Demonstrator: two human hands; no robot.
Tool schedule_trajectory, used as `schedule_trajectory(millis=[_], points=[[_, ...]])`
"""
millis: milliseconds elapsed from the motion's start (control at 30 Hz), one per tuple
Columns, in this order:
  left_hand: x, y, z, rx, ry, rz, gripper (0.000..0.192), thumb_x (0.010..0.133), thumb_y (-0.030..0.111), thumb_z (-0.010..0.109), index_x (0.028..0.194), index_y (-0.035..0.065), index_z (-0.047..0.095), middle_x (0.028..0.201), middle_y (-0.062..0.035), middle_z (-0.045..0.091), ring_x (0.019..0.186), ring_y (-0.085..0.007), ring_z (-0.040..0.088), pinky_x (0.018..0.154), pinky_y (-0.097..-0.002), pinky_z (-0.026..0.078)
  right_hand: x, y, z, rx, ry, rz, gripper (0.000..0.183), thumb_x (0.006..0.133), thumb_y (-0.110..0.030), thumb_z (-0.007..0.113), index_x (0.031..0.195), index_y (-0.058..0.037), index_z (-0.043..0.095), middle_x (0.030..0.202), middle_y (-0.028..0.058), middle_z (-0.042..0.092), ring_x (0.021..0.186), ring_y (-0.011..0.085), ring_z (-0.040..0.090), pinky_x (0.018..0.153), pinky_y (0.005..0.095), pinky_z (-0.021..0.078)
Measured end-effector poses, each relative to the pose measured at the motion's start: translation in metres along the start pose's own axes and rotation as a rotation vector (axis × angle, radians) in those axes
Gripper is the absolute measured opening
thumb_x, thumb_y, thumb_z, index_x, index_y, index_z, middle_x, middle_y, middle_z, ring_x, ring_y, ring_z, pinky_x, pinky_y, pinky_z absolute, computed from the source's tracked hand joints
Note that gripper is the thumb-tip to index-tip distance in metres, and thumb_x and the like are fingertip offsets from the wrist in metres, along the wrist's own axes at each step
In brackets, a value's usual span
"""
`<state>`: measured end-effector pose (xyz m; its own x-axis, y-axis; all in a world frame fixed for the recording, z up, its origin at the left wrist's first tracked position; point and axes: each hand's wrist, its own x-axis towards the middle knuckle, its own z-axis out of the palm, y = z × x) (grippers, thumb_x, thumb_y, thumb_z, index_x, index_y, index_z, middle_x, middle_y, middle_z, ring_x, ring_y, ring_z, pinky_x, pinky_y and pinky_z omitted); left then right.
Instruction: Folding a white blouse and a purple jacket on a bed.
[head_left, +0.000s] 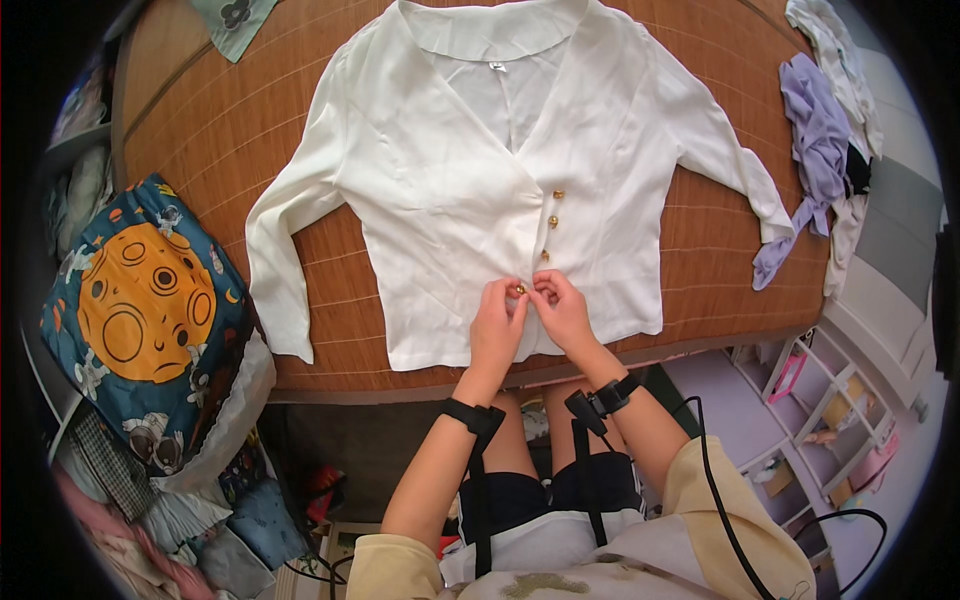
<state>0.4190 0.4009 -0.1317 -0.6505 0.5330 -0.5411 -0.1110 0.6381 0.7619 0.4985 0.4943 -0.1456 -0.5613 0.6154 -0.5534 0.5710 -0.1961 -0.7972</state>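
Observation:
A white long-sleeved V-neck blouse (450, 225) lies spread front side up, its collar away from me and its hem near the table's front edge. Three gold buttons (553, 223) show in a column beside the front opening. Lower down, my left hand (495, 311) pinches another gold button (521, 289) between thumb and fingers. My right hand (561, 309) meets it there, its thumb and fingertips closed on the front edge of the blouse. The fingers partly cover the cloth around that button.
The blouse rests on a brown slatted mat (720, 255). At left stands a blue fabric bag (150, 300) with an orange moon print, above piled clothes (187, 525). A lavender garment (814, 142) lies at the right edge. White shelving (832, 405) stands at lower right. A black cable (709, 480) runs past my right arm.

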Motion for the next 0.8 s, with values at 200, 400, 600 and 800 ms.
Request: schedule_trajectory(millis=[200, 400, 600, 800], points=[[0.004, 0.007, 0.004, 0.331, 0.034, 0.13, 0.019, 0.087, 0.014, 0.057, 0.103, 0.0046, 0.053, 0.097, -0.0105, 0.056, 0.074, -0.0297, 0.06, 0.063, -0.0359, 0.049, -0.001, -0.002, -0.002, -0.045, -0.037, -0.007, 0.016, 0.082, -0.004, 0.062, 0.096, -0.0008, 0.056, 0.08, 0.0067, 0.061, 0.062, 0.0122, 0.05, 0.059, 0.0243, 0.0432], [0.003, 0.004, 0.001, 0.277, 0.024, 0.151, 0.017, 0.089, 0.015, 0.054, 0.103, 0.0044, 0.053, 0.095, -0.013, 0.057, 0.075, -0.0341, 0.059, 0.064, -0.0388, 0.048, -0.008, -0.014, 0.005, -0.211, 0.07, -0.026, 0.012, 0.085, -0.007, 0.061, 0.094, -0.0017, 0.056, 0.08, 0.006, 0.062, 0.06, 0.0117, 0.05, 0.056, 0.0247, 0.0422], [0.015, -0.003, -0.024, 0.222, 0.003, 0.227, 0.01, 0.089, 0.011, 0.054, 0.097, 0.0043, 0.057, 0.087, -0.0113, 0.059, 0.07, -0.0298, 0.058, 0.061, -0.0357, 0.046, -0.007, -0.005, -0.006, -0.05, 0.11, 0.056, 0.009, 0.088, -0.008, 0.058, 0.095, -0.0034, 0.058, 0.079, 0.0107, 0.065, 0.064, 0.0172, 0.06, 0.06, 0.0277, 0.0479], [0.034, 0.023, -0.035, 0.098, 0.044, 0.117, 0.017, 0.085, 0.007, 0.06, 0.102, 0.006, 0.057, 0.091, -0.0061, 0.058, 0.065, -0.0181, 0.056, 0.058, -0.0305, 0.045, 0.013, -0.01, -0.022, -0.005, 0.176, 0.0, 0.013, 0.087, -0.008, 0.059, 0.099, -0.0031, 0.06, 0.083, 0.0102, 0.066, 0.065, 0.0163, 0.06, 0.061, 0.0269, 0.0483]])
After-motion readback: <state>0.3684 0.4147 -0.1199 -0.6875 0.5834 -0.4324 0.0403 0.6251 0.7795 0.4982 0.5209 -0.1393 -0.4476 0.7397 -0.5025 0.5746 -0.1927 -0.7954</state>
